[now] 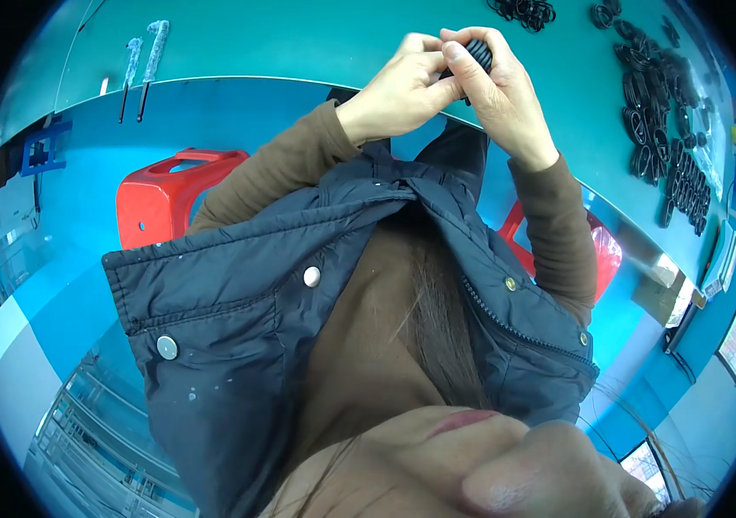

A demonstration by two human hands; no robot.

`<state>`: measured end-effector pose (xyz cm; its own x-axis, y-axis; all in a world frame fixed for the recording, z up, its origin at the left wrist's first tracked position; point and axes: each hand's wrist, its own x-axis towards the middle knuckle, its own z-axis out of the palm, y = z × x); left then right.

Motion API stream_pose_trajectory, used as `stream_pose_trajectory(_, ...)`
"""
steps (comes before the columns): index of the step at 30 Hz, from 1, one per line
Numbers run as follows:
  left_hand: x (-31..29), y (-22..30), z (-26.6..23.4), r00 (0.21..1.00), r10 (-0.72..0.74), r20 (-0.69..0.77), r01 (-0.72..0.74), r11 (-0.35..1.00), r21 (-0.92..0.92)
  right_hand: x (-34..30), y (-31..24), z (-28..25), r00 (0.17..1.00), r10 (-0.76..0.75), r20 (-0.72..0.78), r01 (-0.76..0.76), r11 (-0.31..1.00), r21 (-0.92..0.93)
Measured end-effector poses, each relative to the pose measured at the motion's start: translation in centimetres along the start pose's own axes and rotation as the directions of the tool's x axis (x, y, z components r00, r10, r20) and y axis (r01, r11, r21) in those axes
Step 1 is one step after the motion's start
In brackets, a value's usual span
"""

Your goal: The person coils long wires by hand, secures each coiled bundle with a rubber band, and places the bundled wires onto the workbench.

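A small black coiled cable (479, 55) is held between my two hands above the green table's front edge. My left hand (407, 85) is closed, its fingertips pinching the coil's left side. My right hand (499, 91) wraps round the coil from the right, with the thumb lying across the front. Part of the coil shows between the fingers, and the rest is hidden by them. Both forearms are in brown sleeves.
The green table (282, 39) spans the far side. Many bundled black cables (644, 104) lie at its right, with another black pile (523, 12) at the top. Two fluffy-headed brushes (145, 65) lie at left. Red stools (169, 190) and a cardboard box (660, 298) stand below table level.
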<state>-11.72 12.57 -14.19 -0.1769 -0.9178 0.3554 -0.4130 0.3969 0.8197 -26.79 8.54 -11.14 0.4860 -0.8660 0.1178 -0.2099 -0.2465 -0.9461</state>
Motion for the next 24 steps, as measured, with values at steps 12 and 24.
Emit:
stream_pose_trajectory(12,0.9,1.4,-1.2,0.872,-0.105,0.477,0.433,0.620,-0.654,0.0,-0.8,-3.6,0.980,-0.052,0.193,-0.069,0.819,0.569)
stream_pose_trajectory(24,0.5,1.6,-1.0,0.844,-0.097,0.527,0.378,0.805,-0.458,-0.7,-1.1,-1.0,0.985,-0.053,0.165,0.011,0.968,0.251)
